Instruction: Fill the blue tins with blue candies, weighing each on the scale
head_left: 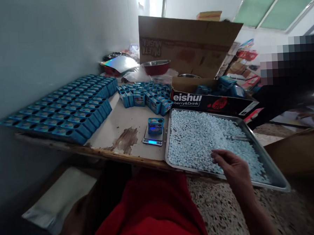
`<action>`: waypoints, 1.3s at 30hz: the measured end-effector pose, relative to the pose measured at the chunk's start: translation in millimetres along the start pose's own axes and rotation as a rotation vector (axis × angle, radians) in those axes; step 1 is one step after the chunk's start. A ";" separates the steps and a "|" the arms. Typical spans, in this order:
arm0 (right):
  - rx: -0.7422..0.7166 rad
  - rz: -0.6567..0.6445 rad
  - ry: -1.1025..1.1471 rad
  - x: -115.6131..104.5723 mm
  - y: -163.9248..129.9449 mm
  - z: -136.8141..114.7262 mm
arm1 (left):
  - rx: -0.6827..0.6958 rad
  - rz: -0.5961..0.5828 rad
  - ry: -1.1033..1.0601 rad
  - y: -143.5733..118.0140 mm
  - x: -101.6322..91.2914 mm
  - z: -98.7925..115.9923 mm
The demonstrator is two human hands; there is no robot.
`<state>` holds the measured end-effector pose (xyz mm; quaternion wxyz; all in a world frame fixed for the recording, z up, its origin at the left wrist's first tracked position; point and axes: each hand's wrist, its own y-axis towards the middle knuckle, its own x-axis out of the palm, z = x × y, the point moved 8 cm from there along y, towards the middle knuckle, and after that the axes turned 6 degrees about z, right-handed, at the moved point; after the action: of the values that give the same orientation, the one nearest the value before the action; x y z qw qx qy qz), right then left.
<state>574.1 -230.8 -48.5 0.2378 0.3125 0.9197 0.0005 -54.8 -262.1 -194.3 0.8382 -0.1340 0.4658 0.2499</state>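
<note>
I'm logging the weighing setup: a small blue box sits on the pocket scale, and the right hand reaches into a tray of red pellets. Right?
Not quite. The head view shows the pellets in the metal tray are pale blue, not red. The small blue box does sit on the pocket scale, and the right hand does reach in.

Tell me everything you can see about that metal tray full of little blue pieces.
The metal tray is a shallow rectangular pan, silvery like steel, with a raised rim. It lies flat with its near edge overhanging the table, beside a small scale and against a black carton. Pale blue pellets cover most of its floor; the near right corner shows bare metal. A metal scoop lies in the pellets. The right hand reaches into them, fingers curled.
</note>
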 end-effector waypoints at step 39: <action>-0.334 -0.945 -0.191 182.3 119.5 -119.9 | 0.624 -0.676 -0.722 120.0 76.9 374.7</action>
<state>464.2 -12.1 -4.0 0.3419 -0.1810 0.9221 0.0112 181.3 32.6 -59.9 0.9769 0.0716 0.1337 -0.1503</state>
